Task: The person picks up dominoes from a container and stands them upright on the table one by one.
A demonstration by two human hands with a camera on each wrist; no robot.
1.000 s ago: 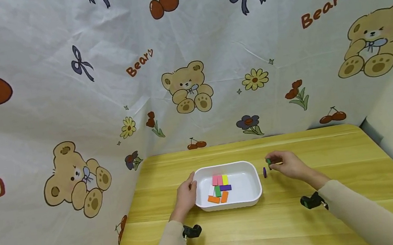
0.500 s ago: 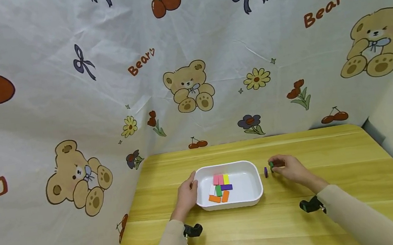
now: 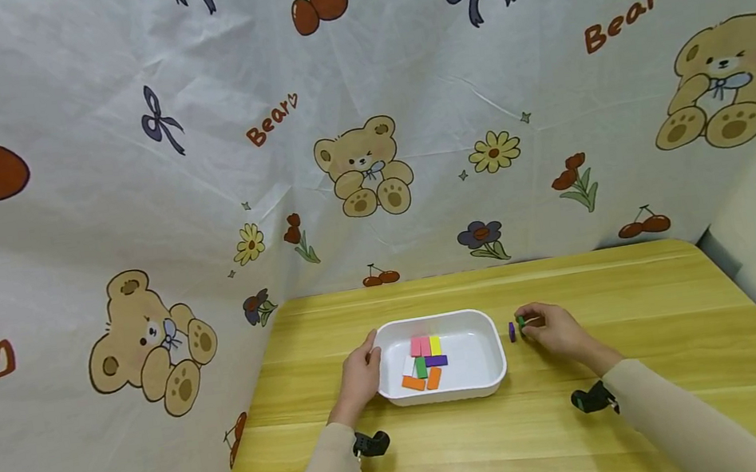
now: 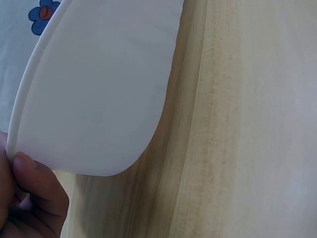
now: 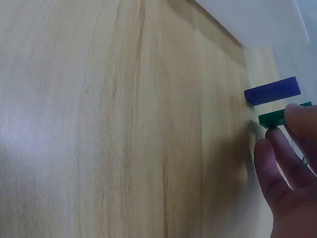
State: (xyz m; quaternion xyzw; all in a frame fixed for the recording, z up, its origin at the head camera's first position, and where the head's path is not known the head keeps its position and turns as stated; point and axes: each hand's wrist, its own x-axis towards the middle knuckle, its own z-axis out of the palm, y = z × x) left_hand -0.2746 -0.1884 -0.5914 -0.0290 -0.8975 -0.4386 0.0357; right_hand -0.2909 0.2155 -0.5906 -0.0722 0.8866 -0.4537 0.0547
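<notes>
My left hand [image 3: 359,378] pinches the left rim of a white plastic tray [image 3: 475,355]; the left wrist view shows the thumb and curled fingers at the tray's rim [image 4: 25,79]. Right of the tray, my right hand [image 3: 560,331] holds a small green domino block [image 5: 272,119] upright between thumb and fingers. A purple domino block [image 5: 273,90] stands on end just beside it, with a narrow gap between them. Whether the green block touches the table is hard to tell.
Inside the tray lie several flat blocks: pink [image 3: 415,347], yellow [image 3: 434,346], purple [image 3: 436,361], green [image 3: 421,368], white [image 3: 408,366] and orange [image 3: 413,383]. The wooden table [image 3: 494,445] meets a bear-patterned cloth [image 3: 437,244] behind and at left.
My right hand has lowered the green block toward the table, beside the standing purple block. The left hand keeps its grip on the tray.
</notes>
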